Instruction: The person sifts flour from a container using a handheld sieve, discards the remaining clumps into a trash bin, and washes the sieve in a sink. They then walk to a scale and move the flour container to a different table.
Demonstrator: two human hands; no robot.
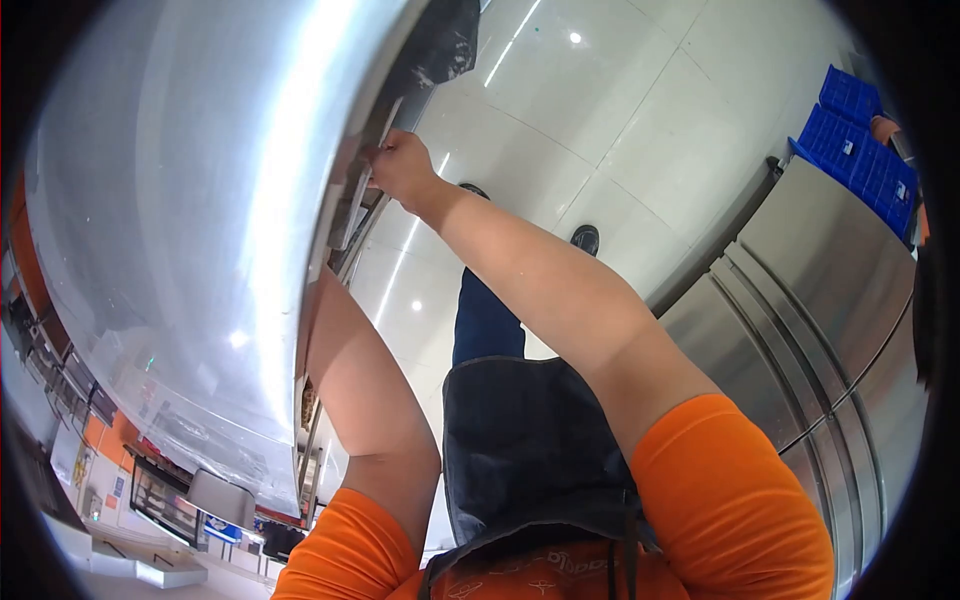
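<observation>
My right hand [402, 170] reaches across to the side of a big shiny steel counter [180, 220]. Its fingers are curled in at a thin, pale flat piece [350, 205] below the counter's edge; what exactly they grip is hidden. My left forearm [355, 375] runs under the counter, and the counter top covers the left hand completely. A dark apron [530, 440] hangs over my front, between the two orange sleeves.
A black plastic-looking sheet or bag [445, 45] hangs beyond my right hand. Steel cabinets [790, 320] stand to the right, near blue crates [850, 150]. Pale floor tiles [560, 110] lie below, with my dark shoe [586, 240] on them.
</observation>
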